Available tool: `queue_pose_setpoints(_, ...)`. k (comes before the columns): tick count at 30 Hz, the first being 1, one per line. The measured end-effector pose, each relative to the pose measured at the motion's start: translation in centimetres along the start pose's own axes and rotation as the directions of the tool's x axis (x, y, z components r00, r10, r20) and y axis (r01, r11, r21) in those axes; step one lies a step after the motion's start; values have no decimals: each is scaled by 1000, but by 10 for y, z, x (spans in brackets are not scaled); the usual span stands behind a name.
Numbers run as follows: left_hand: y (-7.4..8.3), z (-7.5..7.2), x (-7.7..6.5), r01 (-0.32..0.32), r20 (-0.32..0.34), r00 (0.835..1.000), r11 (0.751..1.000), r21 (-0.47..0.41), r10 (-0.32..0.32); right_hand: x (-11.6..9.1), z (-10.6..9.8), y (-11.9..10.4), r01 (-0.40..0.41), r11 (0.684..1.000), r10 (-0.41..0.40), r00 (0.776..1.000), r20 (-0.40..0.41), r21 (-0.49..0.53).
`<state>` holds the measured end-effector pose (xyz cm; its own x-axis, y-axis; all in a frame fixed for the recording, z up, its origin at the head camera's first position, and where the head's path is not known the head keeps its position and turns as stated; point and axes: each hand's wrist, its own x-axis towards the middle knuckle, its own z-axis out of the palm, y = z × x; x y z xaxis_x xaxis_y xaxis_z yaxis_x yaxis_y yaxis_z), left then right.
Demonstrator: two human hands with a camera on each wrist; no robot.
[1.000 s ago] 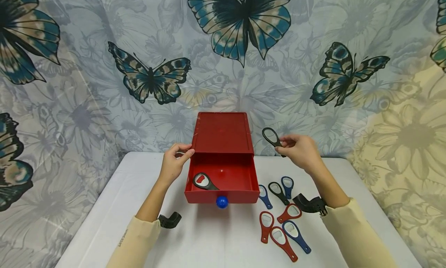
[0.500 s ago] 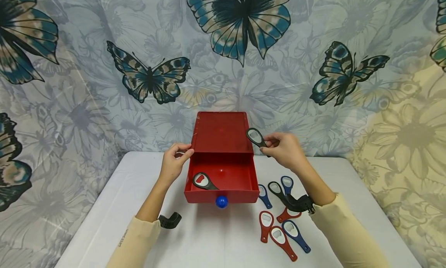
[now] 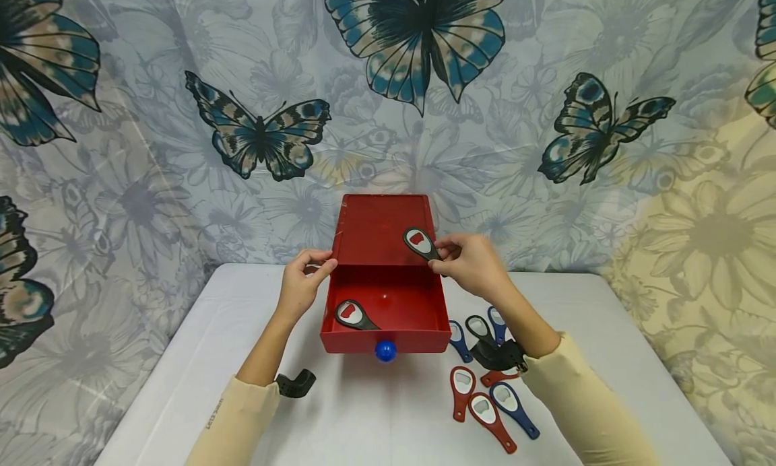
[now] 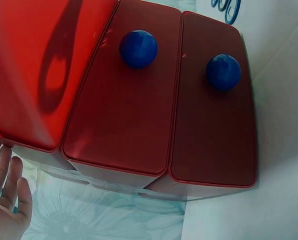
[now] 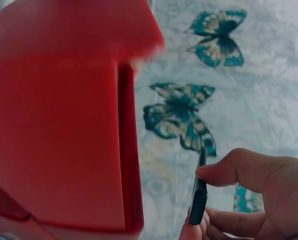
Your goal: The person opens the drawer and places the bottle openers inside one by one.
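My right hand (image 3: pixel 467 260) pinches the handle of a black bottle opener (image 3: pixel 418 241) between thumb and fingers, held over the right part of the red drawer unit (image 3: pixel 382 217). In the right wrist view this opener (image 5: pixel 199 200) shows edge-on. With its thumb and fingertips, my left hand (image 3: pixel 303 284) touches the unit's left front corner; its fingers look extended in the left wrist view. The pulled-out top drawer (image 3: pixel 406 304) contains another black bottle opener (image 3: pixel 353 314) at its left. That opener's dark outline (image 4: pixel 59 60) shows through the red plastic.
Several blue, red and black bottle openers lie to the drawer's right, among them a red opener (image 3: pixel 492 422) and a blue opener (image 3: pixel 515 410). Two lower drawers with blue knobs (image 4: pixel 138 49) sit below the top one. A butterfly-patterned cloth (image 3: pixel 388 149) hangs behind the table.
My right hand has moved left with the black bottle opener, from beside the drawer unit to over its right part; the opener has turned a little. My left hand has stayed put.
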<state>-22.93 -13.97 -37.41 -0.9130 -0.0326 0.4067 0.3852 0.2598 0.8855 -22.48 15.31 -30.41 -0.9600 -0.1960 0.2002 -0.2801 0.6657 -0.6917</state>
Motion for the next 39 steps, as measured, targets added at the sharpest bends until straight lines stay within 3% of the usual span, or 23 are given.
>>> queue_pose_setpoints(9,-1,1,0,-6,2,1000,1000,-5,6,-3,17,-16,44,998,-47,997,56,45)
queue_pose_setpoints(19,-2,0,0,-26,-1,1000,1000,-3,26,-8,38,-28,91,996,-89,978,187,-4)
queue_pose_setpoints(26,-3,0,-1,-33,-3,999,999,7,33,-8,55,-30,111,990,-86,966,245,-88)
queue_pose_setpoints(39,-3,1,-1,-27,-7,1000,1000,9,27,0,84,-19,79,951,28,942,335,-300)
